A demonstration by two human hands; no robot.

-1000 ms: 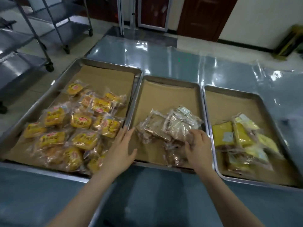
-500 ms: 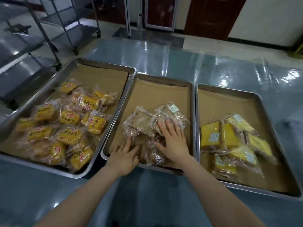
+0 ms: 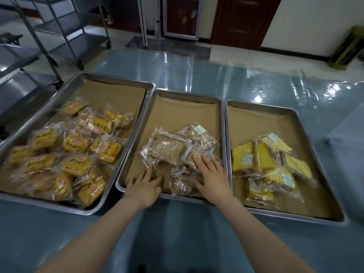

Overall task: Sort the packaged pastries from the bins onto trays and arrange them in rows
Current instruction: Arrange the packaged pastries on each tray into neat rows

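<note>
I see a wheeled steel rack [image 3: 65, 36] off the table's [image 3: 197, 75] far left corner, a brown door [image 3: 242, 20] beyond.

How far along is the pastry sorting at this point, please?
Done: the three kinds look sorted, small yellow bread packets in the left tray, brown pastry packets in the middle tray, yellow cake slices in the right tray. In hand: the right hand lies flat on the brown pastry packets, the left hand on the liner beside them. Left: every tray holds a loose heap; no rows yet.
</note>
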